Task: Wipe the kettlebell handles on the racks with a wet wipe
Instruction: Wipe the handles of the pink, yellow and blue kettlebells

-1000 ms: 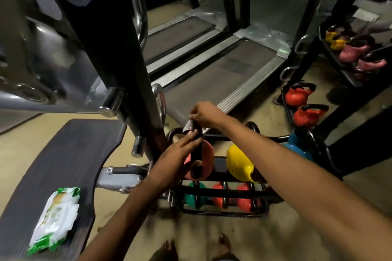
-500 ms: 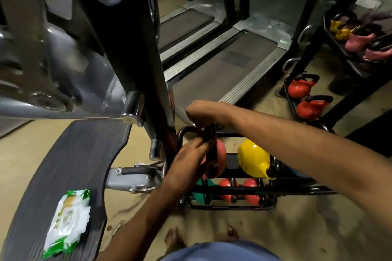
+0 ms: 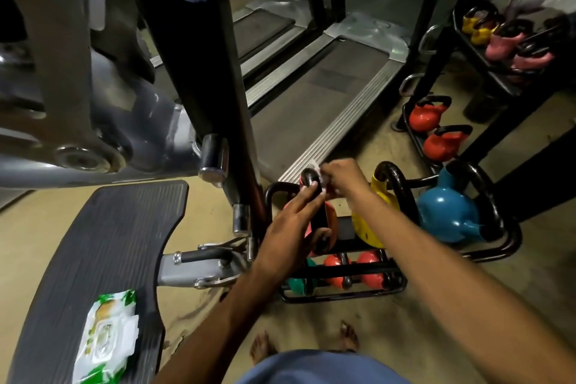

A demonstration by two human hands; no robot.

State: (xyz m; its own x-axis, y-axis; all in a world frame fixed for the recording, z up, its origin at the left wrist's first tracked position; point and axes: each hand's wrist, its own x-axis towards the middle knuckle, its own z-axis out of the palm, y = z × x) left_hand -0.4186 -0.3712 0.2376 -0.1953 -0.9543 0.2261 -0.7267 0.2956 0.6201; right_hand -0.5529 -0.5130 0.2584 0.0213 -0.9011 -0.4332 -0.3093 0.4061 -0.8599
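Nearest, a pack of wipes lies on the black footplate, then the left hand rests straight fingers along the coral kettlebell's black handle on the low rack, and the right hand pinches a white wet wipe at the handle's top.

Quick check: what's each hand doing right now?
Left hand: open, straight fingers resting on the kettlebell handle.
Right hand: closed on the wet wipe at the handle's top.
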